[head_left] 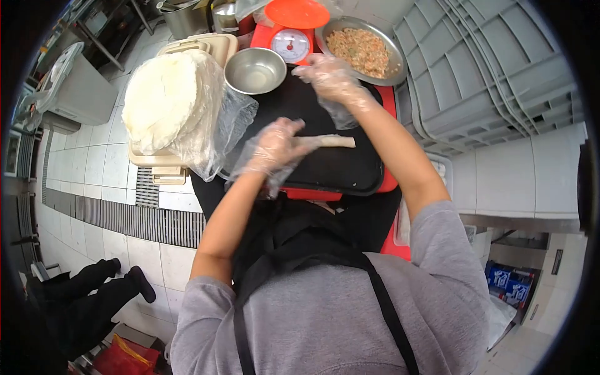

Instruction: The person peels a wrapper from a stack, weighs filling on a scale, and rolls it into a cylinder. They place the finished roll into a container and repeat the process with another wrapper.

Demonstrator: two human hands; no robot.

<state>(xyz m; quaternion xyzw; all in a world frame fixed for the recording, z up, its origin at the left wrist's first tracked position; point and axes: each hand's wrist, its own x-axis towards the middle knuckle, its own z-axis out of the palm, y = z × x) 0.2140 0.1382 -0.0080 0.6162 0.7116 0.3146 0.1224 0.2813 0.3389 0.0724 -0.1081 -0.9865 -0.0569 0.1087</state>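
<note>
Both my hands wear clear plastic gloves. My left hand [275, 149] is over the left part of the black tray [344, 172], its thumb and fingers closed around the left end of a thin, pale rolled wrapper [337, 142]. The roll's right end lies free on the tray. My right hand [331, 76] is above the tray's far side, between the metal bowl [255, 70] and the basin of minced filling [359, 50]. Its fingers are curled together, and whether anything is in them is hidden.
A stack of round white wrappers [161, 100] in plastic sits on a beige container [215, 47] at left. An orange-red scale [292, 44] stands behind the tray. Grey crates [475, 56] rise at right. Another person's legs [94, 290] show at lower left.
</note>
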